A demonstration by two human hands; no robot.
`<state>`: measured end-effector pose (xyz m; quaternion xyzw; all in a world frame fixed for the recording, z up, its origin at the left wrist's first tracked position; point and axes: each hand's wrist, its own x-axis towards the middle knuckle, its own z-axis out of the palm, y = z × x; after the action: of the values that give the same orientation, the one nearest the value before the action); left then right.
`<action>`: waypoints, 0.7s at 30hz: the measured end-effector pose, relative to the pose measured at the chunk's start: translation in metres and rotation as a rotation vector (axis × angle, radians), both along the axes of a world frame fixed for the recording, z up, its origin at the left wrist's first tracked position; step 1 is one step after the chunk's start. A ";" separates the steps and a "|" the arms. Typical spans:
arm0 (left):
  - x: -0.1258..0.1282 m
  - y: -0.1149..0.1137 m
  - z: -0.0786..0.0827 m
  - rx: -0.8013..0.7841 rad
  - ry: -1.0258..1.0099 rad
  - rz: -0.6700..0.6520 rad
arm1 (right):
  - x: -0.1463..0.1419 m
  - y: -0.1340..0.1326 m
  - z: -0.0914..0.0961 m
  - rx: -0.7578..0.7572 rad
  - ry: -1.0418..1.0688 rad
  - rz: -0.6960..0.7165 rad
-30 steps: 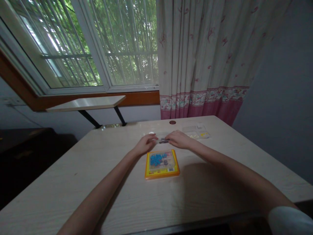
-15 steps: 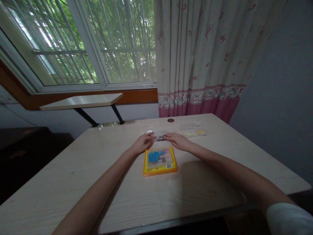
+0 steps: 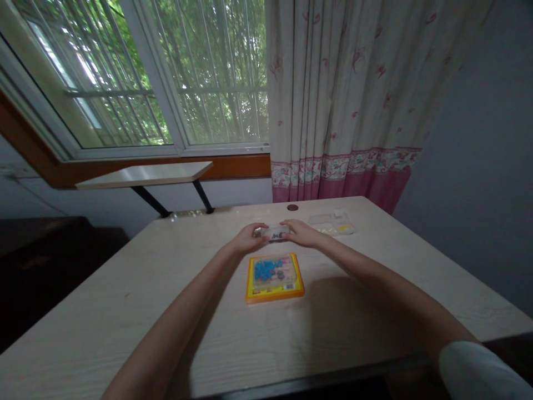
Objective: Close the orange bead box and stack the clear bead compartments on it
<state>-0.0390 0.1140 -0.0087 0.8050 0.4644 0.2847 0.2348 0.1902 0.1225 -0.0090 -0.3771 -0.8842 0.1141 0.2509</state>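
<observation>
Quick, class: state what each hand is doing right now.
Left hand: closed, holding the left end of the clear box.
Right hand: closed, holding its right end.

Tbl [image 3: 266, 347] free nr side of orange case [image 3: 268, 292]; clr box [image 3: 275, 233] blocks far side.

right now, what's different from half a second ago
The left hand and right hand now appear to grip the small clear box by its ends, fingers having shifted to its far side, thumbs nearer. The orange-edged case and clear tray stayed put.
</observation>
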 end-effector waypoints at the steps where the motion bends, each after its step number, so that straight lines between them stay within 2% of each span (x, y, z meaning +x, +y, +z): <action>1: -0.001 0.002 -0.002 -0.028 -0.003 -0.004 | 0.000 0.002 -0.002 -0.025 -0.001 -0.002; 5: -0.005 0.007 -0.008 -0.067 -0.026 -0.037 | 0.002 0.008 -0.009 -0.050 0.017 0.015; 9: -0.006 0.005 -0.011 -0.020 -0.033 -0.055 | 0.007 0.008 -0.014 -0.038 0.025 0.080; 13: -0.005 -0.002 -0.006 0.021 -0.013 -0.029 | 0.010 0.002 -0.012 -0.022 0.060 0.107; 15: -0.007 -0.009 0.004 0.009 -0.010 -0.015 | 0.009 -0.005 -0.005 -0.018 0.098 0.087; 18: -0.012 -0.024 0.029 0.036 -0.013 -0.034 | 0.006 -0.022 0.015 -0.025 0.184 0.064; 21: -0.018 -0.050 0.054 0.055 -0.020 -0.094 | 0.003 -0.045 0.036 -0.063 0.250 0.121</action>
<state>-0.0566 0.0637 0.0457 0.8293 0.4156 0.2940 0.2303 0.1935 0.0772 0.0268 -0.3137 -0.8631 0.2029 0.3398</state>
